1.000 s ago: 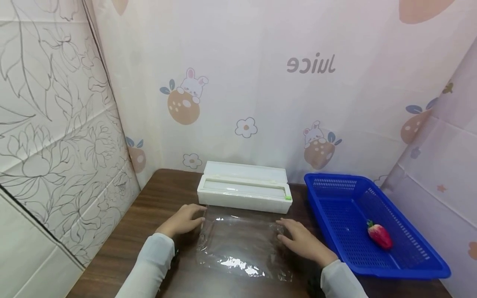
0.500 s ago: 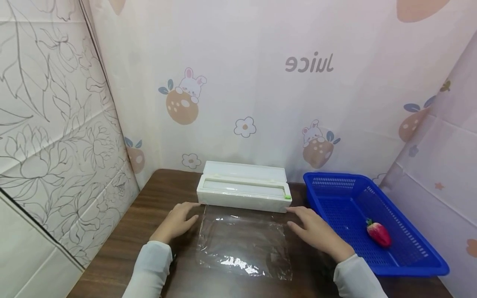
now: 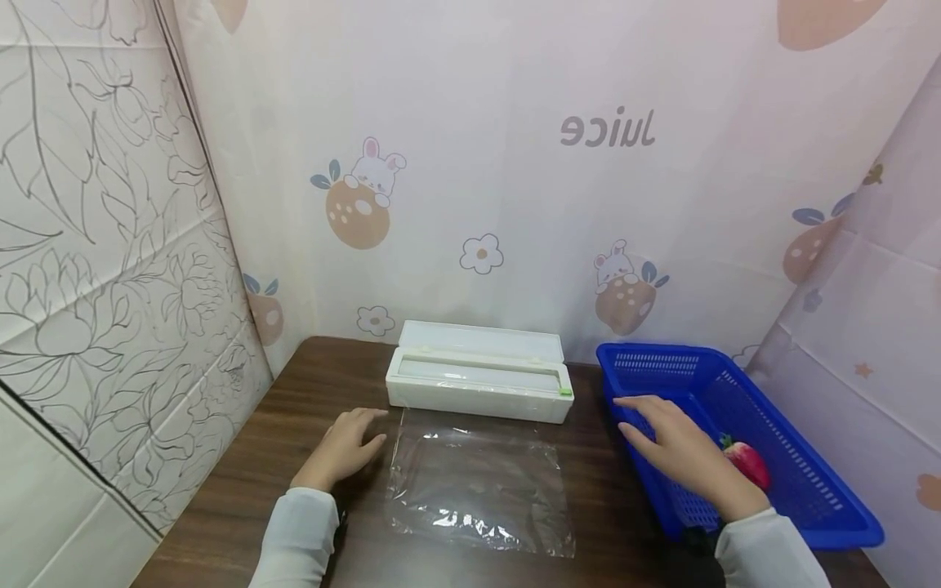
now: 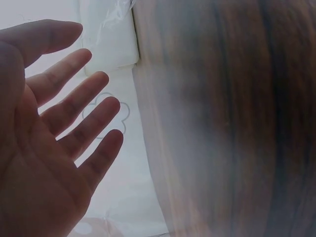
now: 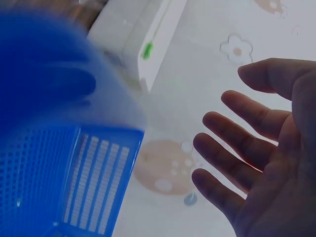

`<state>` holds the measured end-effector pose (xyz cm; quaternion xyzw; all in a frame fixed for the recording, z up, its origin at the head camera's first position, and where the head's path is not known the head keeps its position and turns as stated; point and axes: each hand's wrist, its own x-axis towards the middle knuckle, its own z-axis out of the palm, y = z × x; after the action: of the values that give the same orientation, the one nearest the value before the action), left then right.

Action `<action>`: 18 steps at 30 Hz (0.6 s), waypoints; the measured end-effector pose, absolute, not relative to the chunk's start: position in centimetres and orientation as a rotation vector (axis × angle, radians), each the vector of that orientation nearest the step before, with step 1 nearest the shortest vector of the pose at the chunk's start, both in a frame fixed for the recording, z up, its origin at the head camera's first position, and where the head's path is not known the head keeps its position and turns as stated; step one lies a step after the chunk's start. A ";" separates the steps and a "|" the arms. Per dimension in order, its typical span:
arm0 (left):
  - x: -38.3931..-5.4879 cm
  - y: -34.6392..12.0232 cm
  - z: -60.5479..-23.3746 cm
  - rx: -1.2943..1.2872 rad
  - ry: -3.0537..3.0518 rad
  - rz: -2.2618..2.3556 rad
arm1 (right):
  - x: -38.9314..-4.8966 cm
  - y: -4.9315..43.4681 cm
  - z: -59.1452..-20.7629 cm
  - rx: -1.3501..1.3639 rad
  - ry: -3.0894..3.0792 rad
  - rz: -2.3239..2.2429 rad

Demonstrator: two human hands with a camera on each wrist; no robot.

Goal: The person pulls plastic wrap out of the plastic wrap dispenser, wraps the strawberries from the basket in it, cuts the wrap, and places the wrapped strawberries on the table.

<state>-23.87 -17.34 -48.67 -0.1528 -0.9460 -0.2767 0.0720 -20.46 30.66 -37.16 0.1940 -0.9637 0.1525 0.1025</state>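
A sheet of clear plastic wrap [image 3: 481, 482] lies spread on the table, its far edge reaching the front of a white wrap dispenser box [image 3: 478, 396] with its lid up. Left of the sheet is my left hand [image 3: 340, 449], empty, its fingers spread apart in the left wrist view. My right hand [image 3: 680, 449] holds nothing and overlaps the near-left side of a blue plastic basket [image 3: 809, 433]; in the right wrist view its fingers are spread too. Inside the basket lies a red strawberry [image 3: 750, 464] with a green top, partly hidden by the right hand.
A small green slider [image 3: 564, 392] sits at the right end of the dispenser box. The dark wooden table [image 3: 257, 465] meets a printed curtain [image 3: 485, 163] at the back, with patterned sheets at left and right.
My right hand has moved right, from the sheet's right edge to over the basket's side. My left hand has drawn slightly left, off the wrap. The sheet stays flat.
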 end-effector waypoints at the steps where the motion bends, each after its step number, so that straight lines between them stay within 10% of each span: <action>1: -23.9 -17.4 -48.7 -0.458 -2.841 -0.832 | -20.5 31.0 -37.0 0.577 -2.836 0.454; 18: -23.6 -17.9 -49.2 -0.395 -2.889 -0.780 | -25.6 39.1 -37.3 0.348 -3.094 0.344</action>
<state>-23.55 -17.87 -49.22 -0.1307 -0.9553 -0.2579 0.0616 -25.64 39.07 -37.29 0.1110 -0.9877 0.1098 0.0046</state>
